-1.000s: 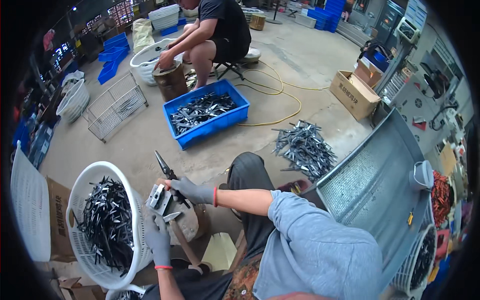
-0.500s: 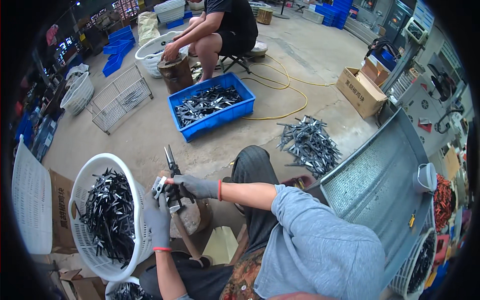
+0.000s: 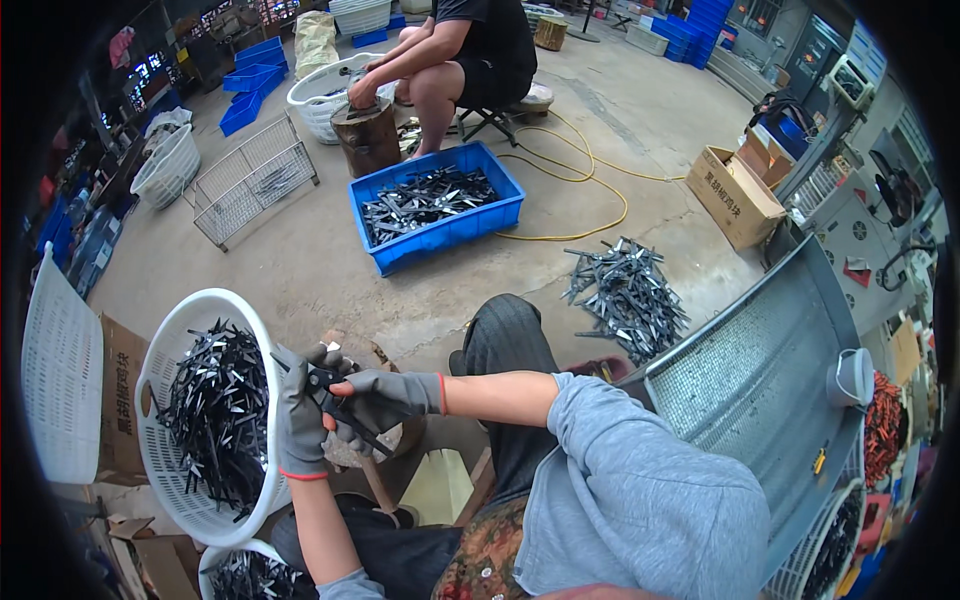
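Note:
My left hand (image 3: 300,425), in a grey glove with a red cuff, is closed around one side of a dark pair of shears (image 3: 321,379). From the right, my right hand (image 3: 390,393), gloved the same way, grips the shears too, and its thumb presses near the pivot. The fingers hide much of the tool. Beneath the hands stands a stone-like or wooden block (image 3: 408,432), partly covered by them. A wooden handle (image 3: 378,487) leans against it; its far end is hidden. Left of my left hand, a white basket (image 3: 262,330) holds many black-and-silver blade pieces (image 3: 215,415).
Ahead sits a blue crate (image 3: 450,226) of similar pieces; another pile (image 3: 630,298) lies on the floor. A grey metal trough (image 3: 745,365) stands at right. A co-worker (image 3: 465,65) sits by a wooden stump (image 3: 366,145). A yellow hose (image 3: 620,205) and wire rack (image 3: 255,185) lie beyond.
The shears have turned from blades upright to tilted between my hands. My left hand has closed around them, and the pale piece at its fingertips no longer shows. The view has shifted slightly.

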A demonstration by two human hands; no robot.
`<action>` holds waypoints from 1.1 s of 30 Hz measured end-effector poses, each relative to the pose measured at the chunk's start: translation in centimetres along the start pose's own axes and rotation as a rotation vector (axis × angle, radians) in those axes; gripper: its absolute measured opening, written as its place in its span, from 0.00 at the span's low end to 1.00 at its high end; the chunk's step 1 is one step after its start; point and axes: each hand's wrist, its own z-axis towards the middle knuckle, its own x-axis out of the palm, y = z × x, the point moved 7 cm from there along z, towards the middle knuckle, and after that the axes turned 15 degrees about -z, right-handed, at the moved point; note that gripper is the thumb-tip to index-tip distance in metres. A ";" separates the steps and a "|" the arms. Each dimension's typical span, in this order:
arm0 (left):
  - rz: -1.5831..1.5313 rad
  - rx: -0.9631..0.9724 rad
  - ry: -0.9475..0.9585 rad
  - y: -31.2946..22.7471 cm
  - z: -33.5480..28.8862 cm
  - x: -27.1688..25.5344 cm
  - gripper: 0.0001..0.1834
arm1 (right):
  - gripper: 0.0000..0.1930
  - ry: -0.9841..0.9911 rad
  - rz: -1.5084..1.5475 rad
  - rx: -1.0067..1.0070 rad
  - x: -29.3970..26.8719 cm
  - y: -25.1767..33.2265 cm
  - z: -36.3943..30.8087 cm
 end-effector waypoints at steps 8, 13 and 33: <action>0.475 0.211 -0.133 -4.5 -1.0 -0.3 0.24 | 0.25 -0.022 0.062 -0.014 1.0 -0.2 0.4; 0.407 0.346 -0.165 -5.9 -2.0 -1.5 0.29 | 0.15 -0.265 -0.277 0.014 -1.8 -1.6 1.3; 1.277 0.775 -0.291 -5.4 -1.0 -2.3 0.17 | 0.20 -0.343 -0.288 -0.115 -7.1 0.4 2.2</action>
